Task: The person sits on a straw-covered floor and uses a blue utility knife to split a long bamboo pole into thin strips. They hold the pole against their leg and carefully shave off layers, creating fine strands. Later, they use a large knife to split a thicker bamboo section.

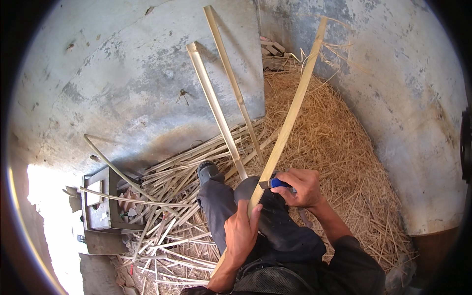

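Bamboo strip (287, 118), left hand (241, 231), right hand (301, 188), blue-handled knife (273, 183)

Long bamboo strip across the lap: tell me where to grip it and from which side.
Grip the bamboo strip low on its flat lower stretch, just below the knife, where the left hand holds it. Come from the left; the right hand and blade occupy the right side.

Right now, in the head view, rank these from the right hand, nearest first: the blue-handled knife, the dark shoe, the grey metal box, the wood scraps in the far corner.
1. Blue-handled knife: held in the right hand.
2. Dark shoe: to its left.
3. Wood scraps: far corner, ahead.
4. Grey metal box: far left, by the wall.
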The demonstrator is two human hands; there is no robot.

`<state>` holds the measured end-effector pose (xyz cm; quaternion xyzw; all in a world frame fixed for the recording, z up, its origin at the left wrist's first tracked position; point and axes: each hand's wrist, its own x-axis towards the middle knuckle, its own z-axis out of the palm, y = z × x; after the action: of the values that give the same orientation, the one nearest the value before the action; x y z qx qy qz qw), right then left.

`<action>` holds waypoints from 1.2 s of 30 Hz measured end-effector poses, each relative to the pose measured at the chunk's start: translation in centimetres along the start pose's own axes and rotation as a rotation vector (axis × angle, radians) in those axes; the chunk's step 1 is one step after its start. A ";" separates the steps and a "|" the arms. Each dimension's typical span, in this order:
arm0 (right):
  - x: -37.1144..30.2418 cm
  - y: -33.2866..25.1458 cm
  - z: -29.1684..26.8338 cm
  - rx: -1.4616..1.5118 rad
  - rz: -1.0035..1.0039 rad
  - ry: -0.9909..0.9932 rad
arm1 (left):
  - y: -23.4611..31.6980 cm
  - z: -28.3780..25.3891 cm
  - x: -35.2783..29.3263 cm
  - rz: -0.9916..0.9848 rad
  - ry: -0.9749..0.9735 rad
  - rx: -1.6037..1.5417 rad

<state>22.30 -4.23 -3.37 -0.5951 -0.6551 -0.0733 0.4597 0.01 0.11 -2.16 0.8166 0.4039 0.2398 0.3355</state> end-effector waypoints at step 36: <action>0.0 15.3 -5.7 0.890 0.815 0.162 | -6.1 -0.7 -1.2 -0.473 -0.603 -0.511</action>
<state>38.19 -3.58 -7.07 -0.5412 -0.3055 0.3443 0.7038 -4.17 2.12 -6.30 0.6265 0.3915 0.0000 0.6740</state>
